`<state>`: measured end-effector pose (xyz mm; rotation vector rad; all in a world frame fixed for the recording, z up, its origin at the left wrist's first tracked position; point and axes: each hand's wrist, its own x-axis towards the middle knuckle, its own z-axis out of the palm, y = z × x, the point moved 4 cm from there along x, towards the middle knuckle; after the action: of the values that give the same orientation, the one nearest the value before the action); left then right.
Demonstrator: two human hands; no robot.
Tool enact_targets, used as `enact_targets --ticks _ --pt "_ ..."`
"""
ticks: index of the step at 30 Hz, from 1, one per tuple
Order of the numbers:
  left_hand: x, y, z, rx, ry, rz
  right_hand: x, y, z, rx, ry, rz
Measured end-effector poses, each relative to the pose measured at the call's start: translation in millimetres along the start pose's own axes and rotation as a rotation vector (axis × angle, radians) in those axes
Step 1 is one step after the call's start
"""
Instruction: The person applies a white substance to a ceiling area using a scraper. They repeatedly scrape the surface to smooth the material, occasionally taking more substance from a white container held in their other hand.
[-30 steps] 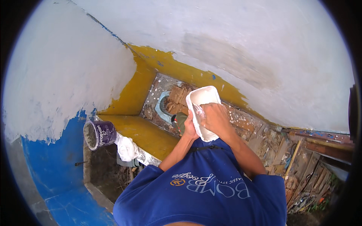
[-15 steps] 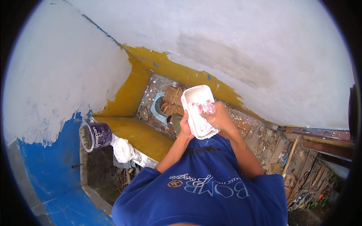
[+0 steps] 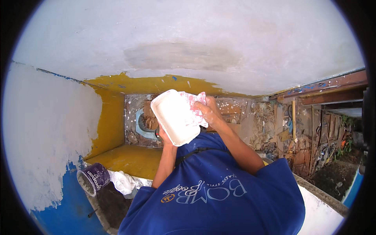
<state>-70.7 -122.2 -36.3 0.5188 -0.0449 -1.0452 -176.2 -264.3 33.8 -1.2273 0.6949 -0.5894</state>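
I'm seeing writing in two places through the head camera. At six o'clock the blue shirt (image 3: 254,203) is showing large pale lettering, upside down from my side, with a small orange emblem (image 3: 167,198) at its left end. At eight o'clock a purple bucket (image 3: 98,175) is leaning over, carrying pale letters around its side.

The white tray (image 3: 168,126) is sitting near the centre of my view, tilting, with a pale coating inside (its glare is washing out the detail for me). My left hand (image 3: 165,138) is gripping it from below the left edge, so the tray is lying at one o'clock from that hand; most of those fingers are hiding behind it. My right hand (image 3: 210,112) is clenching a smeared pink-and-white piece (image 3: 198,100), which is reaching over the tray's right rim; I can't tell whether the two are touching. From that hand, the tray is lying at nine o'clock.

A crumpled white cloth (image 3: 123,183) is resting beside the bucket, toward half past seven. A pale blue pan (image 3: 140,125) is showing at nine o'clock, and a wooden stick (image 3: 294,119) is standing out at three.
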Motion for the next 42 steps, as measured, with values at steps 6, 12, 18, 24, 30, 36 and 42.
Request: enact_targets --ticks 6,12,18,24,30,36,42 --pt "21 3 -7 -0.019 -0.023 0.019 -20 13 -9 0.521 -0.035 0.169" --pt "40 0 -15 -0.045 -0.147 -0.032 -28 30 -29 0.728 0.091 0.176" --pt "43 -24 -39 -0.049 -0.063 -0.109 -36 29 -40 0.731 0.234 0.188" --pt "33 -28 -28 -0.028 -0.057 -0.126 -36 35 -28 0.829 0.222 0.169" --pt "37 -30 -19 -0.034 -0.016 -0.121 -33 32 -31 0.794 0.185 0.128" --pt "34 -24 -20 -0.065 -0.106 -0.158 -18 22 -78 0.94 0.412 -0.1" --pt "14 -11 -61 0.021 -0.043 -0.191 16 65 -179 0.747 1.041 -0.096"
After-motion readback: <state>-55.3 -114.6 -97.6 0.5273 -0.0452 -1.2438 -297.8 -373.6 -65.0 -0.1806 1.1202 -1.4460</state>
